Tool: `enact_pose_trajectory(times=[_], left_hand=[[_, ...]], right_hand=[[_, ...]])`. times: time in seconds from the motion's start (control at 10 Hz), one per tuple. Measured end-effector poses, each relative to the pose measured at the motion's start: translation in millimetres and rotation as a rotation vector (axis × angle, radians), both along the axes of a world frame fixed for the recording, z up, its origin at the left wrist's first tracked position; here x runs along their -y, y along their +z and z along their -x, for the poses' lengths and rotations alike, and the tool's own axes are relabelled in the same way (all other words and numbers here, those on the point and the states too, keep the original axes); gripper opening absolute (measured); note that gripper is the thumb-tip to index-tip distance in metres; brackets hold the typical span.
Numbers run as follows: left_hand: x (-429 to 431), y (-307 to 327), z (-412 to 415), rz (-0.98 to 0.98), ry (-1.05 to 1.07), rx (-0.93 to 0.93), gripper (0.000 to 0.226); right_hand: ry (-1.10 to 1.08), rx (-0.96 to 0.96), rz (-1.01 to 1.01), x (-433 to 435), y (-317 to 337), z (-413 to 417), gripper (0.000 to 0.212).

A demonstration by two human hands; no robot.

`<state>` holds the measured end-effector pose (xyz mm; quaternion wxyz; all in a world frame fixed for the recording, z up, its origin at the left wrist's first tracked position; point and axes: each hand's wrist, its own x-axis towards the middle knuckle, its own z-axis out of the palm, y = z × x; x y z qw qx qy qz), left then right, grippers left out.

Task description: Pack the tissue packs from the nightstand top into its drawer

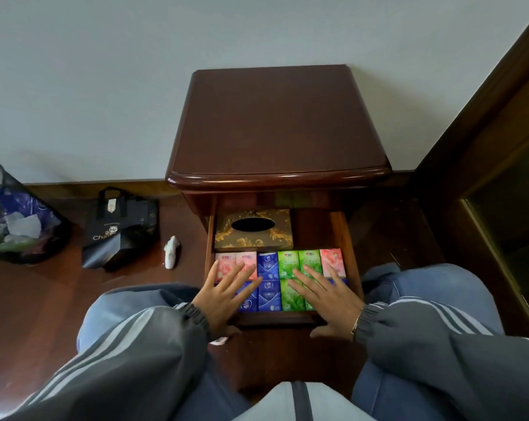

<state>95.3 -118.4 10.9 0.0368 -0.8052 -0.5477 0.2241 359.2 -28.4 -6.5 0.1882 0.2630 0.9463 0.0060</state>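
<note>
The dark wood nightstand [275, 123] stands against the wall with a bare top. Its drawer [345, 238] is pulled out. Several tissue packs lie in two rows at the drawer's front: pink packs [235, 261] on the left, blue packs [268, 281] in the middle, green packs [289, 264] to the right, and one pink pack [333, 261] at the far right. My left hand [226, 294] rests flat with fingers spread on the pink and blue packs. My right hand [327, 297] lies flat, fingers apart, on the green packs. Neither hand holds anything.
A gold-patterned tissue box [254, 229] fills the drawer's back left. On the floor to the left are a mesh waste bin [11, 217], a dark tote bag [120, 229] and a small white object [172, 252]. A dark cabinet [500, 177] stands at the right. My knees flank the drawer.
</note>
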Motion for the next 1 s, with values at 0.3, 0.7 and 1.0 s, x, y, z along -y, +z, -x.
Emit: enact_pose_trajectory(times=[0.3,0.7,1.0], left_hand=[[-18,-16,18,-0.391,0.010,0.095,0.134],[-129,-11,53,-0.577,-0.021,-0.100,0.072],[-109,12,26,-0.606,0.007,0.140,0.076]], right_hand=[[-0.028,-0.119,-0.316,-30,3,4,0.135],[-0.061,-0.227,-0.584,-147,1,40,0.115],[-0.017,-0.479,-0.519,-105,18,38,0.087]])
